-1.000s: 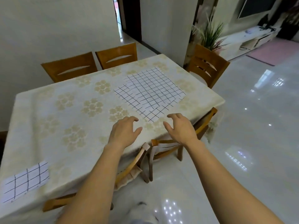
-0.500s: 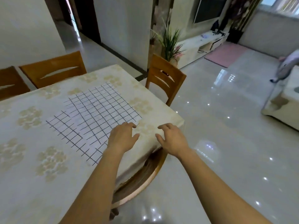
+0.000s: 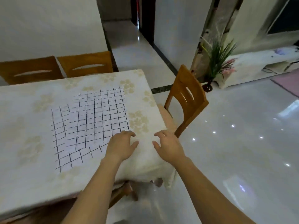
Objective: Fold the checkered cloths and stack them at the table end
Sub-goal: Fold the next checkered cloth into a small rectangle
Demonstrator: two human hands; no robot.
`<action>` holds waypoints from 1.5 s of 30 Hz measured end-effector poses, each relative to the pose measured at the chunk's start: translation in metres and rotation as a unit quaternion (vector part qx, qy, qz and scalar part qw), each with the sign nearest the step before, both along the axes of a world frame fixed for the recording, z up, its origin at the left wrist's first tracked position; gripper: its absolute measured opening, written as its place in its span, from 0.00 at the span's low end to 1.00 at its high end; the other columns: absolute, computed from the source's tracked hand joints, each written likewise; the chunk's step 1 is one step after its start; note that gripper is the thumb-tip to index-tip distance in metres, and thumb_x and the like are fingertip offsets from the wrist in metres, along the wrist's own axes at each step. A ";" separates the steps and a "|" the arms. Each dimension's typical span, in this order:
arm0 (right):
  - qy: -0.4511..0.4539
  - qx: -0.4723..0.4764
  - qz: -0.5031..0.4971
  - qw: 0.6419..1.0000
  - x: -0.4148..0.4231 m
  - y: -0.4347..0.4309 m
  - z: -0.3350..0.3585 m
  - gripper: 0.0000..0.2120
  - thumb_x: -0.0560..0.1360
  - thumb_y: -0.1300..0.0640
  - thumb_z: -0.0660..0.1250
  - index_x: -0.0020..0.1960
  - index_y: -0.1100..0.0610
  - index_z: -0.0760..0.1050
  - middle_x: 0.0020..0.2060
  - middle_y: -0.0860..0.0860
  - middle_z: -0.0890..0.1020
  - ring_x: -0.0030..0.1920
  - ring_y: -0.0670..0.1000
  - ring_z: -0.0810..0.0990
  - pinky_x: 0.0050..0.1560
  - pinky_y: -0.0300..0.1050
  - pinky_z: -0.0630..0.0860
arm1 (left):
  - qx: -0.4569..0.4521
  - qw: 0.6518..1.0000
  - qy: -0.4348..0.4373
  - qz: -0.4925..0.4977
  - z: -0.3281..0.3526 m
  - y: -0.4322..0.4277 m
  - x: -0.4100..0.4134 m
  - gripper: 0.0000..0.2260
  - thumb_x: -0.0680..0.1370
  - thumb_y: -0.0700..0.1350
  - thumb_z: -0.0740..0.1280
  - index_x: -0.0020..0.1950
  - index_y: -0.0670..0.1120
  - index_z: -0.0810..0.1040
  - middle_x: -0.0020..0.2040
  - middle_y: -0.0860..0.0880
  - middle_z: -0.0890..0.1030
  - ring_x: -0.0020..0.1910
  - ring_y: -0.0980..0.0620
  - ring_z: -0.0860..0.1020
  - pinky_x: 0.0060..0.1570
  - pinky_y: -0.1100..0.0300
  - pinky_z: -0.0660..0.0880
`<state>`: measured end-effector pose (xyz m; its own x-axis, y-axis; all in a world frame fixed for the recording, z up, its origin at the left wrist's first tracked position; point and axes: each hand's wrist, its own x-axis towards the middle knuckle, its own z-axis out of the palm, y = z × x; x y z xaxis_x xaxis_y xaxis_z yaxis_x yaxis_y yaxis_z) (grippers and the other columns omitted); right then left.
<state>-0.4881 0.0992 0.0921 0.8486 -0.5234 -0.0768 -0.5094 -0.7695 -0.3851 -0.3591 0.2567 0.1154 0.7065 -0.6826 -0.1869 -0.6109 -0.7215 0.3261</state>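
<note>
Two bare hands reach over the table's near right corner. The left hand, grip loose and empty, hovers at the near corner of the checkered cloth, which lies spread flat on the table. The right hand, likewise released, is beside it. A wooden chair stands at the table's right end.

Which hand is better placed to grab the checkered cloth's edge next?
Left, likely. The left hand lies over the near right corner of the checkered cloth, fingers at its edge. The right hand is beside it over bare tablecloth, clear of the cloth.
</note>
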 end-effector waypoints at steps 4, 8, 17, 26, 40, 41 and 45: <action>-0.016 -0.027 0.101 0.994 0.040 -0.036 0.011 0.19 0.81 0.44 0.60 0.69 0.48 0.72 0.69 0.49 0.74 0.68 0.52 0.73 0.69 0.50 0.70 | -0.017 0.994 -0.001 0.108 0.003 -0.002 0.005 0.19 0.79 0.58 0.65 0.66 0.52 0.77 0.63 0.48 0.80 0.61 0.45 0.78 0.60 0.51 0.74; -0.041 -0.019 0.167 0.985 0.083 -0.044 0.005 0.18 0.80 0.46 0.61 0.68 0.50 0.73 0.67 0.50 0.74 0.66 0.53 0.73 0.69 0.47 0.68 | -0.012 0.984 0.013 0.176 -0.009 -0.014 0.025 0.19 0.79 0.57 0.65 0.68 0.50 0.76 0.67 0.47 0.77 0.65 0.45 0.76 0.63 0.51 0.72; 0.057 -0.072 0.239 0.967 0.138 -0.105 -0.004 0.19 0.81 0.43 0.59 0.69 0.48 0.72 0.68 0.49 0.74 0.62 0.50 0.77 0.68 0.45 0.59 | -0.036 0.968 0.092 0.229 -0.040 -0.088 0.073 0.22 0.79 0.59 0.65 0.70 0.51 0.73 0.67 0.47 0.76 0.65 0.44 0.75 0.63 0.49 0.73; 0.056 0.193 0.236 0.951 0.211 -0.100 -0.042 0.15 0.79 0.52 0.67 0.64 0.55 0.76 0.64 0.54 0.73 0.62 0.54 0.77 0.64 0.40 0.69 | -0.091 0.890 0.185 0.406 -0.072 -0.067 0.083 0.21 0.79 0.56 0.67 0.70 0.49 0.73 0.69 0.46 0.72 0.61 0.45 0.78 0.62 0.50 0.75; 0.112 0.431 0.073 0.892 0.355 -0.120 -0.117 0.28 0.75 0.56 0.68 0.73 0.54 0.64 0.66 0.60 0.73 0.60 0.60 0.77 0.62 0.58 0.76 | -0.005 0.845 0.185 0.501 -0.125 -0.141 0.126 0.28 0.80 0.53 0.65 0.79 0.53 0.60 0.82 0.47 0.53 0.78 0.43 0.58 0.73 0.45 0.64; 0.108 0.479 0.039 0.870 0.362 -0.123 -0.120 0.28 0.75 0.56 0.67 0.73 0.52 0.62 0.62 0.60 0.76 0.55 0.61 0.80 0.59 0.61 0.77 | -0.002 0.843 0.187 0.505 -0.129 -0.147 0.128 0.28 0.80 0.53 0.65 0.79 0.54 0.60 0.82 0.47 0.53 0.78 0.43 0.58 0.73 0.44 0.63; 0.133 0.574 -0.051 0.806 0.381 -0.123 -0.123 0.26 0.77 0.60 0.68 0.71 0.55 0.60 0.47 0.56 0.78 0.43 0.58 0.84 0.49 0.57 0.81 | -0.017 0.824 0.157 0.545 -0.135 -0.158 0.132 0.28 0.79 0.49 0.66 0.78 0.53 0.61 0.81 0.47 0.58 0.78 0.42 0.60 0.73 0.46 0.63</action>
